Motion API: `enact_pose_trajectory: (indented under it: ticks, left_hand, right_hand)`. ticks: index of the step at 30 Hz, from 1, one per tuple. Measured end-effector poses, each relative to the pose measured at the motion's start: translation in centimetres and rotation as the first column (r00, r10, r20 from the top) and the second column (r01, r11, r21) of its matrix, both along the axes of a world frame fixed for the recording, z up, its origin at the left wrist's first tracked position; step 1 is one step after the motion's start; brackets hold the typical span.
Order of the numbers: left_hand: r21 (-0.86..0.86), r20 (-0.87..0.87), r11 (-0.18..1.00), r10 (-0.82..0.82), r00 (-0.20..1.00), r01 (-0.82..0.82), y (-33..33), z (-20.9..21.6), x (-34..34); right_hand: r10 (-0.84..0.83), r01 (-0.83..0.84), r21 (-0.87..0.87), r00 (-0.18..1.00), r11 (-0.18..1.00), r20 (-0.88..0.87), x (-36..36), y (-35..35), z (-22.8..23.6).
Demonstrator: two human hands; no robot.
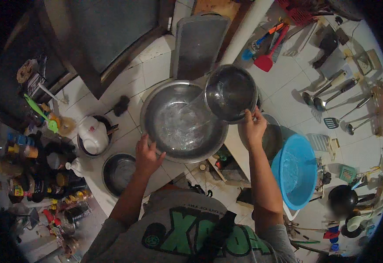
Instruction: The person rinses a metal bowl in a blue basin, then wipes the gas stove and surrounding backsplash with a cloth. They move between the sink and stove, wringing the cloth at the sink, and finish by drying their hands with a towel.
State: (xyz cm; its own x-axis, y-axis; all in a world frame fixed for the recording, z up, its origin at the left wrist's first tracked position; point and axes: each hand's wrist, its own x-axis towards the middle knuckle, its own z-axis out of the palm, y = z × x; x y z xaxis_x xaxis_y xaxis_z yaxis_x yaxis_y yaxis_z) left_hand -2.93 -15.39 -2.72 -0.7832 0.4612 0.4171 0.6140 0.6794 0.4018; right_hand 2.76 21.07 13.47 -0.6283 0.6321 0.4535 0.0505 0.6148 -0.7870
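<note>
A large metal basin [220,147] stands on the counter before me, with clear liquid glinting in its bottom. My left hand [148,154] grips its near left rim, fingers slightly apart. With my right hand [255,125] I hold a smaller metal bowl [231,90] by its rim. The bowl is tilted over the basin's right side, and a clear streak, apparently water, runs from its edge into the basin. Another metal bowl [120,173] sits beside my left forearm.
A blue plastic tub [294,171] stands right of my right forearm, beside another metal vessel [270,136]. Ladles and spatulas hang on the tiled right wall. White dishes [94,133] sit in a pot at left, with jars [22,184] beyond. A grey board [200,46] leans behind the basin.
</note>
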Motion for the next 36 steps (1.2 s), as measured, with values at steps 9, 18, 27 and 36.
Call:
enact_pose_trajectory:
  ticks: [9, 18, 27, 36]
  left_hand:
    - [-0.063, 0.107, 0.997, 0.056, 0.993, -0.049, -0.5, 0.5, 0.0]
    - [-0.059, 0.118, 0.998, 0.013, 0.993, -0.006, -0.6, 0.9, -0.9]
    - [-0.088, 0.116, 0.996, 0.010, 0.993, 0.000, -0.3, 1.6, -1.8]
    - [-0.289, 0.149, 0.957, 0.033, 0.988, 0.011, 1.6, 2.8, -1.5]
  right_hand:
    - [0.084, -0.031, 0.355, 0.987, 0.934, -0.137, -3.7, -2.3, 4.9]
    - [0.228, -0.064, 0.713, 0.964, 0.698, -0.136, -0.7, -4.5, 7.1]
    - [-0.378, 0.470, 0.277, 0.866, 0.838, -0.326, 21.6, 9.5, 1.7]
    - [-0.931, 0.793, 0.488, 0.323, 0.365, 0.173, 43.0, 19.1, -5.2]
